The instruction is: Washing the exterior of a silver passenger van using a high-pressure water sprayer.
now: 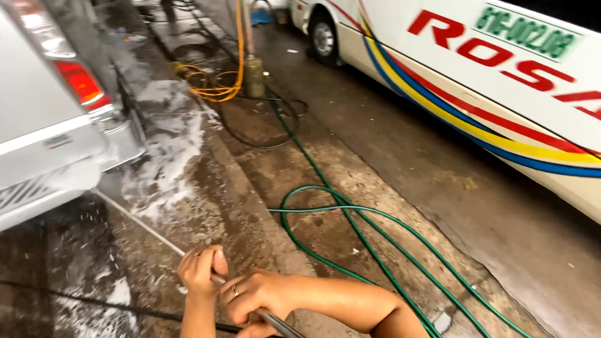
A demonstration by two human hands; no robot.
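Hands: both closed around the lance, at 6 o'clock in my view.
Right hand: nearer me, ringed fingers wrapped tight round the dark rear end of the lance; forearm enters from 4 o'clock.
Left hand: further up the shaft, fingers curled over it, thumb side toward the nozzle.
Lance: a thin metal rod, long axis running from 5 o'clock up to 10 o'clock; it leaves the left hand's fingers and its tip sits just below the bumper.
Spray: I think mist shows at the tip, but the blur makes it hard to be sure.
Pickup: silver, at 9 o'clock, red tail light above the bumper.
Foam: white patches on wet concrete, beside the pickup's rear corner.
Green hose: looped at 3 o'clock from my hands, trailing off toward 12.
Orange hose: coiled at 12 o'clock by a post.
Bus: white with coloured stripes, at 2 o'clock, well apart.
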